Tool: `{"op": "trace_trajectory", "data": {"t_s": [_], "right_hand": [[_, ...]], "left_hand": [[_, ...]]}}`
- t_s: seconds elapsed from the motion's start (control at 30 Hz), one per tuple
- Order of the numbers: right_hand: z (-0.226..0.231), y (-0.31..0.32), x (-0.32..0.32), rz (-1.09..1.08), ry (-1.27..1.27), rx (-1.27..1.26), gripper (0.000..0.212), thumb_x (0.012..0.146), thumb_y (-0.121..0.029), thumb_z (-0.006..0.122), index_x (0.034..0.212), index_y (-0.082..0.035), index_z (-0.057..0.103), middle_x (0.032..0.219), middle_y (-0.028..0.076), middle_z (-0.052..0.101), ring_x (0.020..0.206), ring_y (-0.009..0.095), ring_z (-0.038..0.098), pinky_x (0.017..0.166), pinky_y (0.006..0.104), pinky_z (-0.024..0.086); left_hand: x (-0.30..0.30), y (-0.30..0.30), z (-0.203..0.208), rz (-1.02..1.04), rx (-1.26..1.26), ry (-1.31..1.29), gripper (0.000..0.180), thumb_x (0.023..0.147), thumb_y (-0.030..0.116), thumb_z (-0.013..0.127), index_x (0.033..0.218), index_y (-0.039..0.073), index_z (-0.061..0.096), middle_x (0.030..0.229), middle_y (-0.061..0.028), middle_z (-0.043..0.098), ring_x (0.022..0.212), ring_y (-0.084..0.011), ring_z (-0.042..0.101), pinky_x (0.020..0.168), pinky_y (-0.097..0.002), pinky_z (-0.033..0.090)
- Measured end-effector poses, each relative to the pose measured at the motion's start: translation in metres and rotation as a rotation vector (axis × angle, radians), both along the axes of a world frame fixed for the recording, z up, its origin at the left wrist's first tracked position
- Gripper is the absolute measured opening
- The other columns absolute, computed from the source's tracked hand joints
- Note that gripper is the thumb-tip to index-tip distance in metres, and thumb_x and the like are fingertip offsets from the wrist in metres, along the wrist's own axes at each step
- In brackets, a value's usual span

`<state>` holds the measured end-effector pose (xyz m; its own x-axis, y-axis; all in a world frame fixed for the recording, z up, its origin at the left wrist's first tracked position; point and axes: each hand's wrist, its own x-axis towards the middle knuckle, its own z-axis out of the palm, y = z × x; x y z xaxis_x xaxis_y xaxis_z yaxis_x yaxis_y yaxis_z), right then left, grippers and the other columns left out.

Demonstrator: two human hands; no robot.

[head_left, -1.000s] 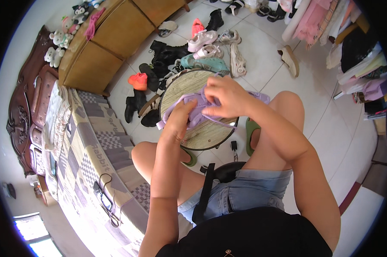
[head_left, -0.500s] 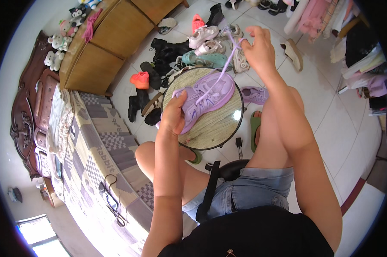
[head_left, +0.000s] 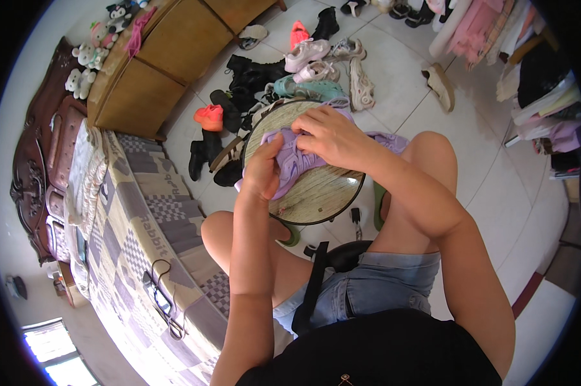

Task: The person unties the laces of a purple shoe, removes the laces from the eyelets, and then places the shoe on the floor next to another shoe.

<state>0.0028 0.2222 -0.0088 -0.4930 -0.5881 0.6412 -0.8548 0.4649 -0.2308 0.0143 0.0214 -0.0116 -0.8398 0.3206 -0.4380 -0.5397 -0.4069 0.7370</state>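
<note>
A lilac lace-up sneaker (head_left: 295, 166) rests on a small round wood-topped table (head_left: 322, 196) in front of my knees. My left hand (head_left: 262, 170) is closed around its collar at the left end, thumb on top. Over the sneaker's middle, my right hand (head_left: 332, 136) has its fingers bent and pressed together at the lacing; they close on the lilac shoelace, though the fingertips are partly hidden. A second lilac sneaker (head_left: 391, 141) lies past the table's right side, partly covered by my right forearm.
Beyond the table, many shoes crowd the tiled floor, among them black boots (head_left: 204, 154), an orange shoe (head_left: 209, 118) and a teal shoe (head_left: 313, 89). A bed (head_left: 155, 238) runs along the left. Hanging clothes (head_left: 474, 38) fill the far right; a beige shoe (head_left: 440, 88) lies apart.
My right hand has come down and left from beyond the table, where it stretched the lace taut, onto the sneaker's lacing. My left hand keeps its hold on the collar.
</note>
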Motion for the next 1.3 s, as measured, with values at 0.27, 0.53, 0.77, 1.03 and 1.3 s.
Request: {"op": "trace_trajectory", "data": {"t_s": [0.27, 0.53, 0.77, 1.03, 1.3], "right_hand": [[-0.007, 0.002, 0.002, -0.096, 0.091, 0.020, 0.011, 0.072, -0.003, 0.066, 0.079, -0.006, 0.057, 0.106, 0.007, 0.058, 0.097, 0.026, 0.056, 0.093, 0.0429, 0.041], [-0.007, 0.022, 0.000, -0.192, -0.195, -0.201, 0.026, 0.067, -0.009, 0.072, 0.085, -0.008, 0.054, 0.122, 0.011, 0.051, 0.106, 0.032, 0.052, 0.096, 0.0492, 0.038], [-0.011, 0.003, 0.018, -0.057, -0.034, 0.056, 0.024, 0.071, -0.020, 0.077, 0.081, -0.008, 0.059, 0.125, 0.008, 0.051, 0.120, 0.029, 0.048, 0.107, 0.0599, 0.029], [-0.017, 0.062, -0.028, -0.236, -0.687, -0.708, 0.015, 0.083, -0.015, 0.071, 0.086, -0.007, 0.059, 0.119, 0.011, 0.052, 0.114, 0.028, 0.051, 0.097, 0.0377, 0.041], [0.008, 0.018, 0.019, -0.042, -0.235, -0.208, 0.028, 0.073, -0.017, 0.079, 0.089, -0.007, 0.058, 0.122, 0.010, 0.052, 0.112, 0.031, 0.050, 0.095, 0.0432, 0.040]], "left_hand": [[0.007, -0.004, 0.007, -0.161, -0.181, 0.197, 0.038, 0.083, 0.004, 0.063, 0.119, -0.004, 0.058, 0.111, -0.0082, 0.065, 0.099, -0.0154, 0.062, 0.089, -0.0295, 0.049], [0.009, 0.005, 0.008, -0.122, -0.292, 0.197, 0.045, 0.079, 0.001, 0.063, 0.122, -0.004, 0.054, 0.111, -0.0101, 0.064, 0.098, -0.0167, 0.062, 0.087, -0.0295, 0.050], [0.008, 0.008, 0.014, -0.149, -0.254, 0.189, 0.045, 0.079, -0.001, 0.060, 0.123, -0.004, 0.053, 0.109, -0.0097, 0.065, 0.096, -0.0170, 0.063, 0.085, -0.0286, 0.051], [0.008, 0.004, 0.005, -0.118, -0.307, 0.220, 0.047, 0.078, -0.001, 0.061, 0.124, -0.003, 0.054, 0.109, -0.0105, 0.065, 0.097, -0.0178, 0.063, 0.086, -0.0301, 0.050], [0.009, 0.008, 0.011, -0.111, -0.296, 0.178, 0.044, 0.079, 0.000, 0.061, 0.122, -0.003, 0.053, 0.107, -0.0105, 0.064, 0.095, -0.0175, 0.063, 0.085, -0.0302, 0.051]]}}
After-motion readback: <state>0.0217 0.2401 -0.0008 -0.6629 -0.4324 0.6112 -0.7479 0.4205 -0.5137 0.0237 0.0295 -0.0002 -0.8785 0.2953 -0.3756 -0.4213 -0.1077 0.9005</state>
